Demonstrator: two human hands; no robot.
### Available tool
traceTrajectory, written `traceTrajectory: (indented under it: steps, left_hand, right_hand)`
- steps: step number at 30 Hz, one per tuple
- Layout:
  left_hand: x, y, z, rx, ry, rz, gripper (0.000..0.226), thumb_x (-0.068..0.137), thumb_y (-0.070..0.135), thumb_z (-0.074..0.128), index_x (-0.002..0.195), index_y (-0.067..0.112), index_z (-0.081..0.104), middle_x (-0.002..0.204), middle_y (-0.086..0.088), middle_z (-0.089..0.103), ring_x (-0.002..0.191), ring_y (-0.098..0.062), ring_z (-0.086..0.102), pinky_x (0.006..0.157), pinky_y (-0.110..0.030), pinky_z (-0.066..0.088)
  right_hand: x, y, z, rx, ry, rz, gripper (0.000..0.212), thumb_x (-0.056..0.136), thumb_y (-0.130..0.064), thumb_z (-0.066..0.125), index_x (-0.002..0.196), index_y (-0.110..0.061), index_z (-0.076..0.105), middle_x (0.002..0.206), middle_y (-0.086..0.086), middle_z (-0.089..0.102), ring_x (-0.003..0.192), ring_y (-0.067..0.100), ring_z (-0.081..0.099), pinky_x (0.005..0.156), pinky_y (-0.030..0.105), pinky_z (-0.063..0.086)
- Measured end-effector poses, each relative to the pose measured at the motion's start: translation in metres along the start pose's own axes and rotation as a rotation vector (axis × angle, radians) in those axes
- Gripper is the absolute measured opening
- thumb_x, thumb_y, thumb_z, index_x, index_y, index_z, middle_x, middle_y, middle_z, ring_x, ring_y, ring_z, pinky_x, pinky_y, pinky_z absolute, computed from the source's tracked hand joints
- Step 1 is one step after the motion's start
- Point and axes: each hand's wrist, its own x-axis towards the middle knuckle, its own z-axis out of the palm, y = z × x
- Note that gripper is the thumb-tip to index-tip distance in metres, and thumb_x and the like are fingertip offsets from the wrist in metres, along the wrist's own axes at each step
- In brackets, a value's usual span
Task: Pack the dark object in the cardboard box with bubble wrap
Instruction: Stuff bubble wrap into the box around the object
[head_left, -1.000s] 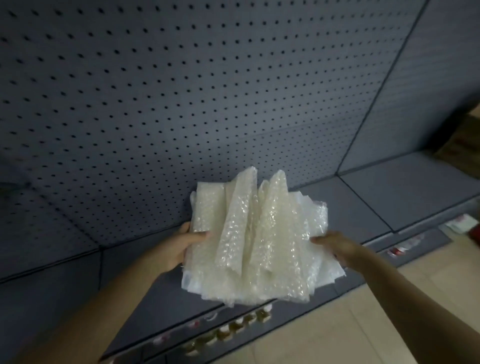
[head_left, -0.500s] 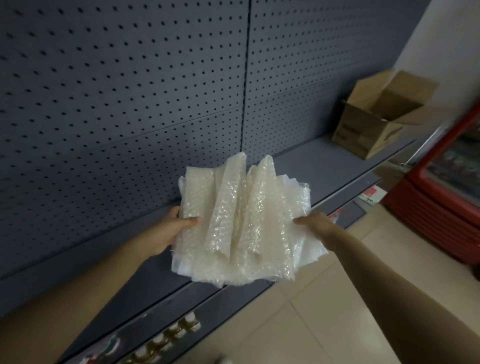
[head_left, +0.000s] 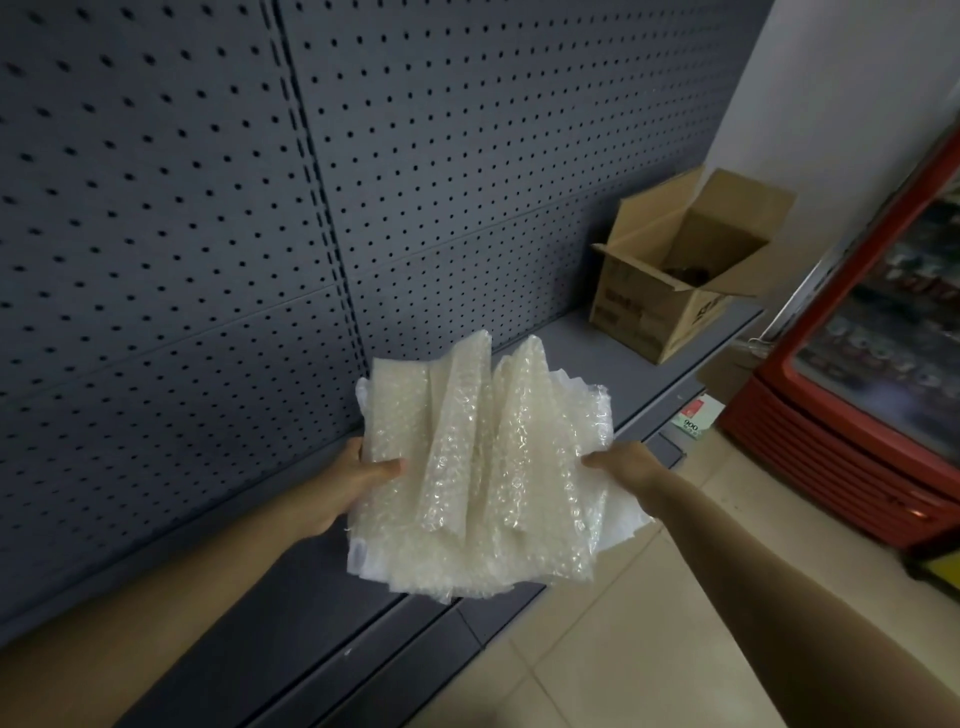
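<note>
Here, both hands carry a crumpled bundle of bubble wrap (head_left: 483, 467) over the front edge of the grey shelf (head_left: 587, 343). Left hand (head_left: 358, 475) clamped on its left edge, thumb on top; right hand (head_left: 623, 460) closed on the right edge. Cardboard box (head_left: 660, 306) well apart, flaps open, far along shelf by the wall. Something dark (head_left: 688, 271) inside, barely visible. Red cooler (head_left: 852, 467) to the right.

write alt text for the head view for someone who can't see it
Left hand and right hand hold a crumpled bundle of bubble wrap before a grey pegboard shelf. An open cardboard box sits on it, beside a red fridge.
</note>
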Motion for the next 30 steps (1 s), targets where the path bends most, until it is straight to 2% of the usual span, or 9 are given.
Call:
traceTrajectory:
  steps: [4,6,8,11,13,17,21,26,30]
  left_hand:
    - [0.046,0.020,0.036,0.047,0.008,0.003,0.036,0.089,0.020,0.064,0.123,0.022,0.052,0.122,-0.005,0.065,0.108,-0.018,0.064,0.093,-0.042,0.052]
    - [0.064,0.033,0.055,0.030,0.035,0.019,0.027,0.090,0.019,0.062,0.115,0.026,0.054,0.117,-0.002,0.068,0.102,-0.013,0.066,0.083,-0.032,0.055]
    - [0.079,0.040,0.072,-0.002,0.083,0.016,0.034,0.088,0.019,0.065,0.119,0.021,0.054,0.111,0.003,0.071,0.098,-0.010,0.067,0.079,-0.029,0.056]
    - [0.098,0.043,0.088,-0.032,0.147,0.017,0.065,0.081,0.028,0.074,0.138,0.020,0.045,0.128,-0.002,0.064,0.115,-0.019,0.062,0.099,-0.043,0.050]
    - [0.111,0.041,0.095,-0.067,0.195,0.012,0.071,0.079,0.032,0.077,0.141,0.025,0.042,0.133,0.000,0.061,0.118,-0.020,0.060,0.104,-0.048,0.046]
    - [0.142,0.031,0.111,-0.092,0.297,0.016,0.063,0.086,0.025,0.069,0.142,0.022,0.040,0.133,0.000,0.057,0.115,-0.018,0.058,0.100,-0.038,0.047]
    - [0.166,0.028,0.115,-0.098,0.332,-0.007,0.080,0.083,0.037,0.072,0.148,0.022,0.028,0.140,0.002,0.050,0.120,-0.017,0.053,0.101,-0.032,0.044]
    - [0.190,0.031,0.138,-0.144,0.398,-0.074,0.051,0.090,0.027,0.064,0.131,0.026,0.033,0.108,0.013,0.053,0.092,-0.004,0.054,0.092,-0.027,0.044]
    - [0.204,0.024,0.146,-0.174,0.504,-0.159,0.060,0.086,0.034,0.069,0.135,0.017,0.039,0.119,0.001,0.059,0.105,-0.017,0.058,0.097,-0.034,0.046]
  right_hand:
    - [0.059,-0.010,-0.041,-0.036,-0.056,-0.039,0.040,0.084,-0.015,0.067,0.118,0.004,0.060,0.116,0.016,0.060,0.106,0.034,0.059,0.096,0.043,0.048]
    - [0.085,-0.018,-0.060,-0.053,-0.091,-0.060,0.041,0.083,-0.016,0.068,0.118,0.005,0.060,0.119,0.018,0.062,0.104,0.034,0.060,0.091,0.041,0.050]
    - [0.107,-0.025,-0.076,-0.108,-0.125,-0.075,0.040,0.085,-0.016,0.067,0.118,0.006,0.060,0.118,0.018,0.061,0.099,0.030,0.059,0.083,0.036,0.047]
    - [0.140,-0.040,-0.095,-0.178,-0.165,-0.092,0.039,0.087,-0.017,0.064,0.117,0.005,0.059,0.116,0.017,0.060,0.097,0.029,0.056,0.081,0.035,0.043]
    - [0.166,-0.049,-0.102,-0.216,-0.173,-0.103,0.038,0.085,-0.019,0.065,0.116,0.004,0.059,0.116,0.017,0.060,0.099,0.030,0.057,0.086,0.037,0.045]
    - [0.213,-0.058,-0.101,-0.231,-0.154,-0.131,0.032,0.085,-0.017,0.066,0.110,0.002,0.063,0.106,0.018,0.064,0.091,0.030,0.060,0.082,0.036,0.048]
    - [0.247,-0.064,-0.095,-0.271,-0.070,-0.158,0.029,0.086,-0.019,0.063,0.108,-0.001,0.063,0.105,0.016,0.064,0.091,0.030,0.059,0.084,0.036,0.048]
    - [0.286,-0.073,-0.099,-0.396,-0.055,-0.178,0.037,0.087,-0.024,0.061,0.115,0.001,0.060,0.110,0.019,0.065,0.094,0.033,0.061,0.083,0.038,0.051]
    - [0.316,-0.073,-0.101,-0.514,-0.074,-0.192,0.041,0.090,-0.025,0.058,0.120,0.003,0.056,0.117,0.022,0.062,0.096,0.034,0.059,0.076,0.032,0.042]
